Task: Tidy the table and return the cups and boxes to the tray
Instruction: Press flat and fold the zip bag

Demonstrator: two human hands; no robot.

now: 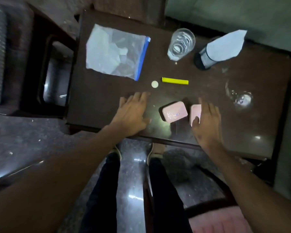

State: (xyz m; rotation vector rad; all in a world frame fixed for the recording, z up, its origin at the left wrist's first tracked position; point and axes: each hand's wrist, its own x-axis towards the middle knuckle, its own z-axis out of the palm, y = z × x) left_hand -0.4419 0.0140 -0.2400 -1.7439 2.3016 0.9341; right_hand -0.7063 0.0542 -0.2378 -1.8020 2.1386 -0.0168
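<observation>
Two small pink boxes lie near the front edge of the dark table: one pink box lies flat, the other pink box is partly under my right hand, whose spread fingers touch or hover over it. My left hand rests flat and open on the table, left of the boxes. A clear glass stands at the back. A second glass seems to lie on its side at the right, dim and hard to make out. No tray is in view.
A zip bag with a blue seal lies at the back left. A yellow stick and a small white disc sit mid-table. A dark bottle with white paper stands at the back right. Chairs flank the table.
</observation>
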